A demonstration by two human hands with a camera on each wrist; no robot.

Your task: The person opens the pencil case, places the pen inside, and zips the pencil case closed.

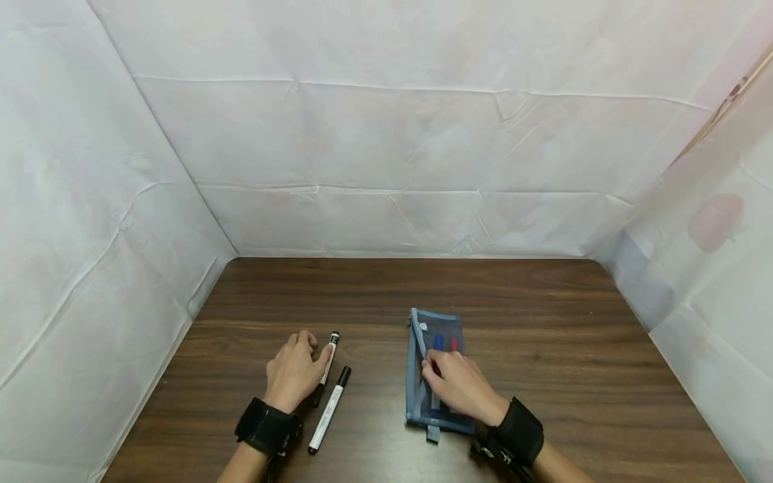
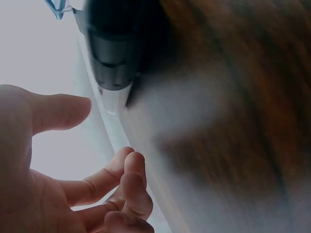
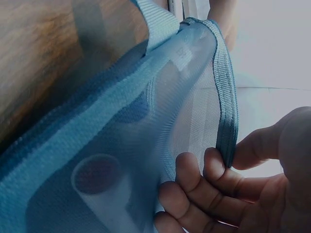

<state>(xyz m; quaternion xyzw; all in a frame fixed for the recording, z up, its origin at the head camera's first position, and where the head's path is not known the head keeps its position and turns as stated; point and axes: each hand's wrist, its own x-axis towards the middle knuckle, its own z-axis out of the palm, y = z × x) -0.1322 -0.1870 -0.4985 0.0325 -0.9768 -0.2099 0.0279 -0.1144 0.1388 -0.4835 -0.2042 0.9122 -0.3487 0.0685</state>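
Blue mesh forms the pouch (image 1: 424,394) on the desk (image 1: 543,329), its edge pinched by the right hand (image 1: 460,382); inside show blue (image 1: 437,341) and red markers (image 1: 453,344). Left of the pouch, the left hand (image 1: 294,372), thumb and fingers apart, is beside two black-capped markers (image 1: 329,410).

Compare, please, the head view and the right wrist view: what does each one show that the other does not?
Only the head view: both black wristbands, one loose marker in full, and the back of the right hand. Only the right wrist view: the palm side of that hand's fingers. Both: the blue mesh pouch with the right hand on it, and the brown tabletop.
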